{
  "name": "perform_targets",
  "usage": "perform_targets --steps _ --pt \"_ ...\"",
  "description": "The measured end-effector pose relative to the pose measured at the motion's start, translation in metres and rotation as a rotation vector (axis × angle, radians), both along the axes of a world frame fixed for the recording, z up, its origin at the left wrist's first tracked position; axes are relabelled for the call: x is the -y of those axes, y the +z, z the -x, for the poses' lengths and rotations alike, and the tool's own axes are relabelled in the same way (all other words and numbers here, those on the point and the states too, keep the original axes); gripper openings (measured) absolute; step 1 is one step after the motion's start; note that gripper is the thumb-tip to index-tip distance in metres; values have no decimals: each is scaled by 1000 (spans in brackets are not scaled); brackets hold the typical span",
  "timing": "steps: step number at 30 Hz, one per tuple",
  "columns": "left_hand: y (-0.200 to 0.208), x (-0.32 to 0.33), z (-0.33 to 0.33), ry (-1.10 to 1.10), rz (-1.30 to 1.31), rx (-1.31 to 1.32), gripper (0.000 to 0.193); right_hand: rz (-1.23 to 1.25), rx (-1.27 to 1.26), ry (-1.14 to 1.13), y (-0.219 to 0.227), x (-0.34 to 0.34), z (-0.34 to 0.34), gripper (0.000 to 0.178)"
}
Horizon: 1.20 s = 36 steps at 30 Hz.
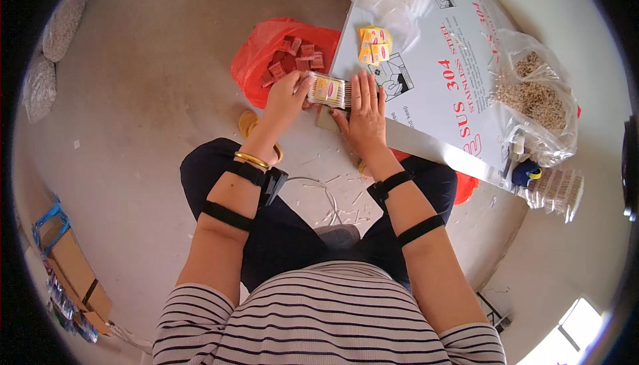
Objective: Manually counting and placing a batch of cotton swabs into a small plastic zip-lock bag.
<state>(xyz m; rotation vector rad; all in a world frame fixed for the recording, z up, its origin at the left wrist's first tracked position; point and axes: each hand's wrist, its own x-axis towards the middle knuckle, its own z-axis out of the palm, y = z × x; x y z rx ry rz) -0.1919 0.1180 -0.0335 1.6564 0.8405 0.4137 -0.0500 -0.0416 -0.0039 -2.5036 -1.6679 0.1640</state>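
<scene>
My left hand [285, 104] pinches the left end of a flat, transparent pack of cotton swabs [327, 91] with a yellow label on top. The pack lies at the near left corner of a grey sheet-covered table [426, 102]. My right hand [366, 119] rests flat there, its fingers stretched out and close together, at the right end of the pack. Thin dark sticks show between the pack and these fingers; what lies under the palm is hidden. Just beyond my right hand are several yellow cards [375, 44] in a loose pile.
Left of the table, an open red plastic bag [247, 55] holds several small red packets [307, 51]. White plastic bags [393, 2] lie at the table's far end. On the right stand a transparent bag of short sticks [546, 102] and a wrapped bundle [556, 190]. Swab sticks [359, 213] litter the floor.
</scene>
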Motion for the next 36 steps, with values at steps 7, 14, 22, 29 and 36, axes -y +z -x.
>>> perform_targets --steps 7,14,22,29,36 --pt "-10 2 1 11 62 87 33 -17 -4 -50 -4 -5 8 95" --pt "-6 9 -5 42 163 122 30 -90 -8 -197 -10 -14 26 96" --pt "-21 6 -10 144 62 195 52 -131 -161 -209 3 15 -7 91" --pt "-28 6 -23 188 -49 2 60 -16 19 -209 0 11 2 94" --pt "-34 7 -26 204 -26 46 55 8 4 -182 2 7 7 94"
